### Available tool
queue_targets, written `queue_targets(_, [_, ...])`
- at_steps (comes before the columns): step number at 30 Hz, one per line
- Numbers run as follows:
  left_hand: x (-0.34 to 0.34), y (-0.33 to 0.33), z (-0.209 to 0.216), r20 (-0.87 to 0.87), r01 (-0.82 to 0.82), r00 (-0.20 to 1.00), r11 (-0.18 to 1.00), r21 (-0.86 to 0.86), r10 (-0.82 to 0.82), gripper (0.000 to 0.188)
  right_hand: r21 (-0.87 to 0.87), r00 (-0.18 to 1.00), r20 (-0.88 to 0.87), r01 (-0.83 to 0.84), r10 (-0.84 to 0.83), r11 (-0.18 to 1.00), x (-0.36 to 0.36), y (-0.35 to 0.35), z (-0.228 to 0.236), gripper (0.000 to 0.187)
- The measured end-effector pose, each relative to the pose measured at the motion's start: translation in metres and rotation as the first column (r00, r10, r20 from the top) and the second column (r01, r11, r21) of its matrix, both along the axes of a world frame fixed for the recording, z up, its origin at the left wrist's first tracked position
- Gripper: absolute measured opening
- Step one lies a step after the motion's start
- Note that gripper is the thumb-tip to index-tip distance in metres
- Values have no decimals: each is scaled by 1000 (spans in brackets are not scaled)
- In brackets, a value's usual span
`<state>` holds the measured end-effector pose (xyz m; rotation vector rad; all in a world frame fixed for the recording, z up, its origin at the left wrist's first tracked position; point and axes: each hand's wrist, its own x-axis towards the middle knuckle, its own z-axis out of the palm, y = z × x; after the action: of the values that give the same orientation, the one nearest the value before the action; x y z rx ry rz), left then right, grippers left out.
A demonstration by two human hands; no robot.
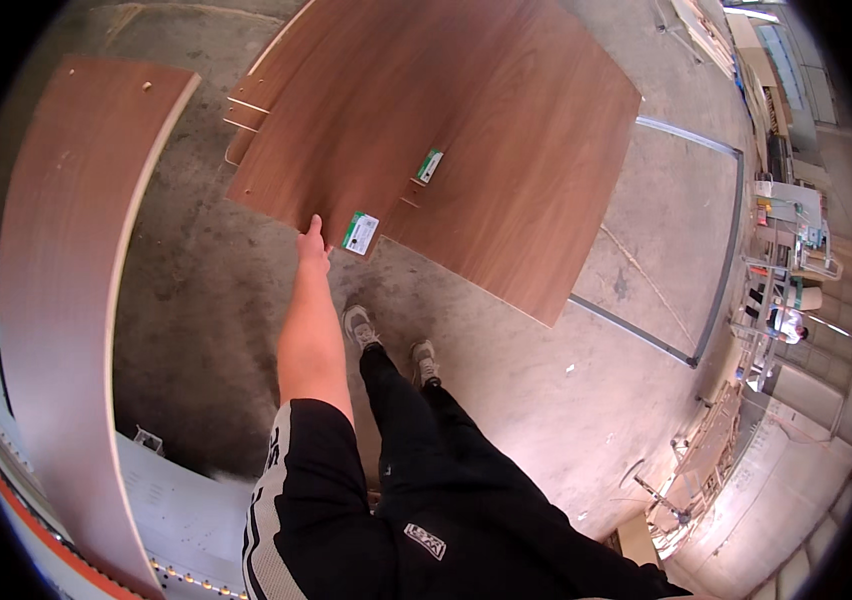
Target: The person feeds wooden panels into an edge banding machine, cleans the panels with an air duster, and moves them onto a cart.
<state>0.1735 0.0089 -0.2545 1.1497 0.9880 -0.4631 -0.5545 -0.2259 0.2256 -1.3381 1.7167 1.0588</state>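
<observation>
Sleeve [324,490] nearest; left grip [314,247] pinches the panel [321,140] at one edge; right grip unseen; one-sided hold could cause slipping.

Floor [216,330]: grey concrete, stained; bearing a pair of grey shoes [358,325]. Stack of brown boards [506,150] above it, support hidden. Pale table [186,500]: one long brown board [66,250], overhanging the table's edge.

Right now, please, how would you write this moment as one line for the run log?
left hand: grips brown panel at near edge, beside green-and-white label | right hand: not in view | left side: separate long panel
</observation>
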Motion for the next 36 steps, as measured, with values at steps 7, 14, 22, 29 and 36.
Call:
queue_targets(7, [-49, 13, 51, 139, 144, 983, 971, -193, -118, 35, -22, 994, 75, -74, 76, 997, 18, -19, -17, 46])
queue_targets(14, [-159, 19, 185, 102, 46, 994, 993, -106, -35, 34, -8, 938, 278, -213, 206, 977, 15, -59, -90, 44])
queue_targets(22, [-321, 111, 318, 60, -34, 998, 998, 43, 32, 29, 32, 652, 511, -666, 560, 746, 112, -127, -218, 37])
queue_targets(29, [-522, 199, 423, 94, -187, 981, 955, 232, 169, 21, -6, 623, 661, -552, 418, 834, 293, -132, -201, 35])
queue_targets(36, [-733, 269, 525, 59, -530, 819, 712, 460, 571, 40, 105, 685, 718, -285, 126, 953, 394, -112, -238, 54])
